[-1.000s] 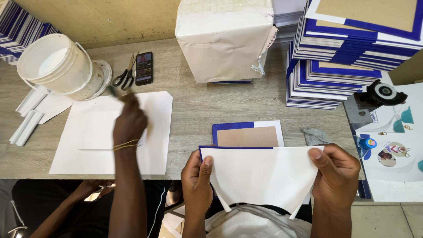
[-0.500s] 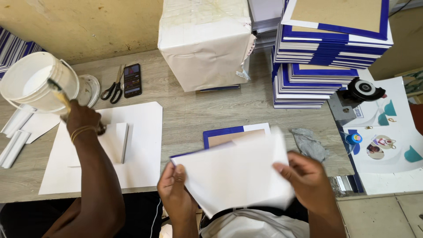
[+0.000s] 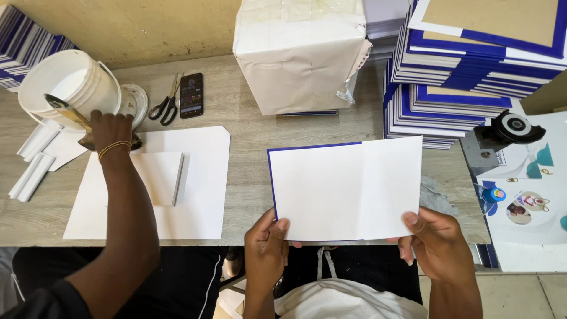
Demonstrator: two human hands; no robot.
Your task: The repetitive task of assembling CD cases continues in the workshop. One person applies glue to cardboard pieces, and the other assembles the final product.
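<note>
My left hand point(image 3: 267, 239) grips the lower left corner of a blue-edged cover lined with white paper point(image 3: 345, 188). My right hand point(image 3: 436, 240) holds its lower right edge. The cover lies flat and open over the wooden table point(image 3: 248, 147), white side up, with a fold line right of centre. To my left a co-worker's hand point(image 3: 111, 131) holds a brush point(image 3: 66, 112) by a white bucket point(image 3: 69, 88), above a small white block point(image 3: 159, 177) on a large white sheet point(image 3: 195, 201).
Scissors point(image 3: 167, 106) and a dark phone point(image 3: 191, 95) lie near the bucket. A white wrapped parcel point(image 3: 298, 53) stands at the back. Stacks of blue-edged covers point(image 3: 466, 82) rise at the right. A tape dispenser point(image 3: 508, 129) sits beside them. Rolled white strips point(image 3: 32, 165) lie far left.
I have laid the white-lined cover flat on the table from a raised, tilted hold. The co-worker's hand stays by the bucket with the brush.
</note>
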